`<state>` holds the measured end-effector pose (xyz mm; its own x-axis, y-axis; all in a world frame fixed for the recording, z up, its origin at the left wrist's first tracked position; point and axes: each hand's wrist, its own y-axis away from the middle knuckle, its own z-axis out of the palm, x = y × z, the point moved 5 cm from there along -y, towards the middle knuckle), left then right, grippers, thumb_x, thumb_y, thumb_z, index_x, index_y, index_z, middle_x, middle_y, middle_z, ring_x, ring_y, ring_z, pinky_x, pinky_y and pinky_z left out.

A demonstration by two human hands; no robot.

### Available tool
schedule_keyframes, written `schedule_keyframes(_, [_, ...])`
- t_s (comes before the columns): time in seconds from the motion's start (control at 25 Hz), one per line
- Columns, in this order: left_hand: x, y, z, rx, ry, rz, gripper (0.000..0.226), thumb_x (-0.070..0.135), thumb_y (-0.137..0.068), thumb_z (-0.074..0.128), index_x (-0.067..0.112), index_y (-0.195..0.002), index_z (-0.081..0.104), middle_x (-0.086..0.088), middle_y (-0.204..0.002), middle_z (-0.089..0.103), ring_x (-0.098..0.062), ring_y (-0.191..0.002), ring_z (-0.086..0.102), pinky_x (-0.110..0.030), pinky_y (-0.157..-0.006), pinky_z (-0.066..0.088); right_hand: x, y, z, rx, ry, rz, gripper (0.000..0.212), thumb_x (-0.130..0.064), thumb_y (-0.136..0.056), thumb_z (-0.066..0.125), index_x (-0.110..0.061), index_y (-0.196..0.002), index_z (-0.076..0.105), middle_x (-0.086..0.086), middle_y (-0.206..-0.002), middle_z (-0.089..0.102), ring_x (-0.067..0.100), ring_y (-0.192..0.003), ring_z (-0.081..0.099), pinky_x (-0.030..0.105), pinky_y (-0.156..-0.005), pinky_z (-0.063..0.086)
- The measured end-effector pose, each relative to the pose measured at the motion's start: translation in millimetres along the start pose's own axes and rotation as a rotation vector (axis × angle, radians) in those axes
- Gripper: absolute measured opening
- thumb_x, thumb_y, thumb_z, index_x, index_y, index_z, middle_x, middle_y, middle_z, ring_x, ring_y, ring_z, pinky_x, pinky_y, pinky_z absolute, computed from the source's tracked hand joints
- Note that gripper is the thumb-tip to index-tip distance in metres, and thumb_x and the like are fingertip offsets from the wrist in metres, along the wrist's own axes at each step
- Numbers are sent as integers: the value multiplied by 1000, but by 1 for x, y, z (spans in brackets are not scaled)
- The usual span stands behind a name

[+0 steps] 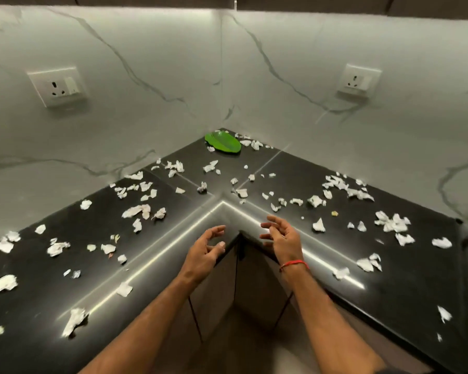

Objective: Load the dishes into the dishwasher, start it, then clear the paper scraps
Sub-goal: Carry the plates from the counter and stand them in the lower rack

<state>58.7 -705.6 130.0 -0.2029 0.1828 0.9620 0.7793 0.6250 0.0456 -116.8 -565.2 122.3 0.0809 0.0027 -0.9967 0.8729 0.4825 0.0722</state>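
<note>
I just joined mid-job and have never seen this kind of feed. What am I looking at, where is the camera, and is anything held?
There is no machine: a person wears one wide-angle camera on the head, looking down at a black corner countertop. The left hand and right hand hover at the inner corner edge, fingers loosely curled, holding nothing. Torn white paper scraps lie scattered over both wings. A green leaf-shaped dish sits at the back corner. Two wall sockets are set in the marble wall.
</note>
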Motion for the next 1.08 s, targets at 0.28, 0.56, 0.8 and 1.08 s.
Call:
schedule_keyframes(0.28, [40, -126, 8, 101, 57, -17, 39, 8, -101, 59, 28, -134, 58, 17, -129, 62, -11, -96, 72, -23, -72, 53, -34, -139, 15, -52, -82, 29, 31, 3, -97, 45, -18, -110, 64, 7, -100, 74, 22, -74, 69, 38, -69, 58])
schedule_keyframes(0.56, [10, -269, -6, 231, 230, -150, 32, 9, -102, 56, 19, -132, 59, 2, -126, 63, -14, -87, 67, -34, -70, 53, -24, -248, 56, -73, -71, 113, 30, 6, -97, 44, -11, -114, 62, 17, -112, 69, 28, -82, 65, 38, -71, 55])
schedule_keyframes(0.8, [-15, -397, -3, 185, 301, -216, 25, 13, -102, 55, 28, -121, 61, 2, -124, 63, -12, -79, 70, -24, -56, 53, -26, -358, 96, -34, -127, 258, 39, -3, -100, 49, -10, -138, 51, 10, -130, 60, 32, -115, 61, 41, -91, 53])
schedule_keyframes(1.08, [-55, -524, -7, 172, 280, -384, 30, 16, -103, 52, 23, -132, 55, -1, -134, 56, -20, -77, 69, -32, -55, 55, 7, -464, 144, -26, 79, 403, 44, -4, -97, 53, -10, -140, 47, 15, -125, 61, 32, -117, 60, 40, -92, 52])
